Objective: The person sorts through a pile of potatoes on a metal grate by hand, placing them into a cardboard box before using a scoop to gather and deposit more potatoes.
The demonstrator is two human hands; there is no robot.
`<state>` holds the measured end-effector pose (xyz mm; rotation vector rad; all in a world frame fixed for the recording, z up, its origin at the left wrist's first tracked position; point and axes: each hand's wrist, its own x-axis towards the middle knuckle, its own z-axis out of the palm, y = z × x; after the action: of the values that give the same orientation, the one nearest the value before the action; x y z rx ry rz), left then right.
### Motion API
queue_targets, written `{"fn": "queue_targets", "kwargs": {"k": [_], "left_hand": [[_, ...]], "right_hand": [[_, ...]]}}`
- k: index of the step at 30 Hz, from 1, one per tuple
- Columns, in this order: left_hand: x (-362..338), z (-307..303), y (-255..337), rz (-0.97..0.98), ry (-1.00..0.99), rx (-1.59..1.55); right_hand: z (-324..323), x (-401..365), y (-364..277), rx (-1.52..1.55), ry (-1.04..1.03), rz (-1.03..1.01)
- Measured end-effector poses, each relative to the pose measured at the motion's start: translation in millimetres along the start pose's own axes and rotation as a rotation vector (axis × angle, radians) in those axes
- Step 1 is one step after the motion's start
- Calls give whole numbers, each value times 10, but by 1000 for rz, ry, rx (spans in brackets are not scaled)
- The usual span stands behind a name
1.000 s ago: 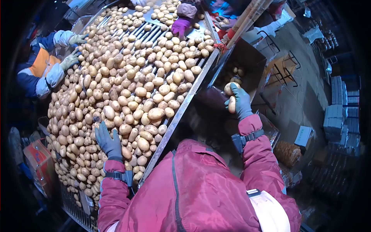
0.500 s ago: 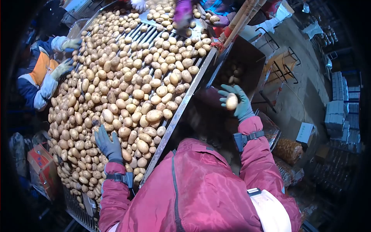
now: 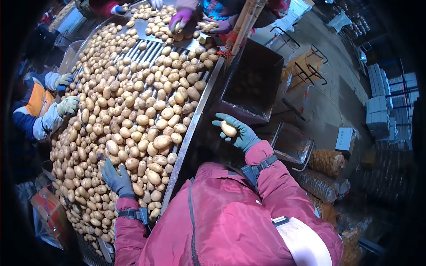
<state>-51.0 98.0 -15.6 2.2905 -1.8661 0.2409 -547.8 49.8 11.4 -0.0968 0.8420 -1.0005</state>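
In the head view, my left hand (image 3: 117, 178), in a grey-green glove, lies on the heap of potatoes (image 3: 133, 119) with its fingers spread. A dark, blackened lump (image 3: 101, 157) sits just beyond its fingertips. My right hand (image 3: 243, 135), gloved alike, holds one pale potato (image 3: 228, 129) between thumb and fingers. It hovers to the right of the table's metal edge (image 3: 191, 135), on the near side of a dark bin (image 3: 248, 111). The inside of that bin is too dim to make out well.
Metal rollers (image 3: 144, 51) show between potatoes at the far end. A co-worker's gloved hands (image 3: 66, 106) reach in from the left; a purple-gloved hand (image 3: 179, 20) works at the top. A wooden post (image 3: 244, 24) rises beside the bin. Filled net sacks (image 3: 326, 162) lie at right.
My right hand, still holding the potato, has moved from over the bin toward the table edge. My left hand stays on the heap. The whole view has shifted, and co-workers' hands have moved.
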Motion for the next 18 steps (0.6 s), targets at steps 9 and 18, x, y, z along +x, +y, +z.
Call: {"fn": "queue_targets", "kwargs": {"k": [9, 18], "left_hand": [[-20, 13, -33, 26, 23, -14], [-27, 38, -27, 6, 17, 7]], "right_hand": [[-595, -262, 80, -182, 114, -101], [-1155, -545, -384, -230, 260, -163]]}}
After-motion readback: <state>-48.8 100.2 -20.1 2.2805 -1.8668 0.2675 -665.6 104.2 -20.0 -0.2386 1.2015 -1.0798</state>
